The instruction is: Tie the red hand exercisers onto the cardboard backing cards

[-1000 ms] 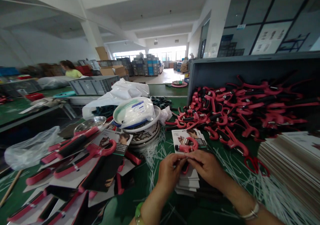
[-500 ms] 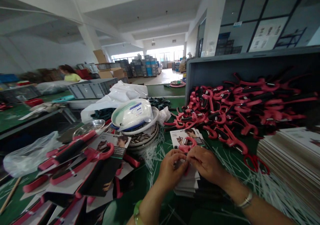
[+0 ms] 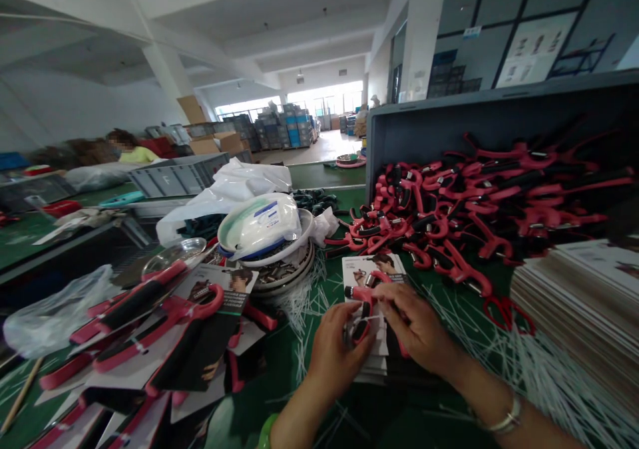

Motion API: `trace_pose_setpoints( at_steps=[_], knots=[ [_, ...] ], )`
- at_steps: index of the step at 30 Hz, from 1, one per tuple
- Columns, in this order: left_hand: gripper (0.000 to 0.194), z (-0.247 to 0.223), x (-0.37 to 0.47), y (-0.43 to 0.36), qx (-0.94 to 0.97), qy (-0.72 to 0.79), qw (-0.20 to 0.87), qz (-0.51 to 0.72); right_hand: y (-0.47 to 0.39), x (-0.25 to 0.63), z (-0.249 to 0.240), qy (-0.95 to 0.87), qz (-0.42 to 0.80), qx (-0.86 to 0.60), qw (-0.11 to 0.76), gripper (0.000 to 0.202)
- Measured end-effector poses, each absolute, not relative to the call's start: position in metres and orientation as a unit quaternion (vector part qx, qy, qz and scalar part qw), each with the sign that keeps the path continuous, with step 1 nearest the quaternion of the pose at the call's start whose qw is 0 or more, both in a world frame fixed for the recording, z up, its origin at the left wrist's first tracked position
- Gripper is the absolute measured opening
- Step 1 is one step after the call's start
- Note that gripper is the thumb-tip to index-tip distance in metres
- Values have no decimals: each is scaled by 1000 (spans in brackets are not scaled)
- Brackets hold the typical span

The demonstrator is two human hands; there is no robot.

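A pink and black clamp-like tool (image 3: 367, 294) lies on a printed card (image 3: 394, 266) on top of a card stack, with a white tie across its handles. My left hand (image 3: 339, 342) is curled at the tool's left handle, its fingers closed on it. My right hand (image 3: 417, 322) has its fingers closed at the tool's right side, near the jaw. The fingertips partly hide the handles. Loose white ties (image 3: 529, 369) are strewn to the right of the cards.
A grey crate (image 3: 377, 149) of pink tools lies beyond my hands. Carded tools (image 3: 184, 309) pile up at left, beside bowls (image 3: 272, 256). Red scissors (image 3: 508, 316) and a tall card stack (image 3: 574, 302) are at right. A person (image 3: 134, 149) is far left.
My hands have moved slightly apart, uncovering more of the tool and the white tie across it. The whole view has shifted a little.
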State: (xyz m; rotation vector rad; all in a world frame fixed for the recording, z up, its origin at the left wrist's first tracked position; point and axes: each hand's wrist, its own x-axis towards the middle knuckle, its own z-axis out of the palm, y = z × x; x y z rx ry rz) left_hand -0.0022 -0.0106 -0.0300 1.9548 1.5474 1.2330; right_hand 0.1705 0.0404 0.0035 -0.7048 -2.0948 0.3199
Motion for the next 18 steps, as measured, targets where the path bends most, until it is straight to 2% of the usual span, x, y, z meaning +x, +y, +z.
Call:
trace_pose_setpoints(
  at_steps=[2,4,8,11,13,16,18],
  knots=[
    [24,-33,-3,-11,676,560,179,444,42,172,6,-885,112,-267,365,18],
    [17,-33,-3,-12,667,575,174,441,42,173,3,-906,75,-272,314,14],
    [14,-32,-2,-13,648,590,185,446,37,172,-7,-923,-42,-245,293,25],
    [13,-32,-2,-11,626,604,201,450,35,169,-8,-939,-82,-186,277,23],
    [15,-33,-4,-8,600,618,224,457,37,166,-1,-959,-86,-156,220,18],
    [21,-37,-9,0,550,612,305,480,41,160,15,-987,-91,-100,91,16],
    [24,-39,-14,4,543,585,362,482,44,159,23,-992,-95,-72,43,15]
  ],
)
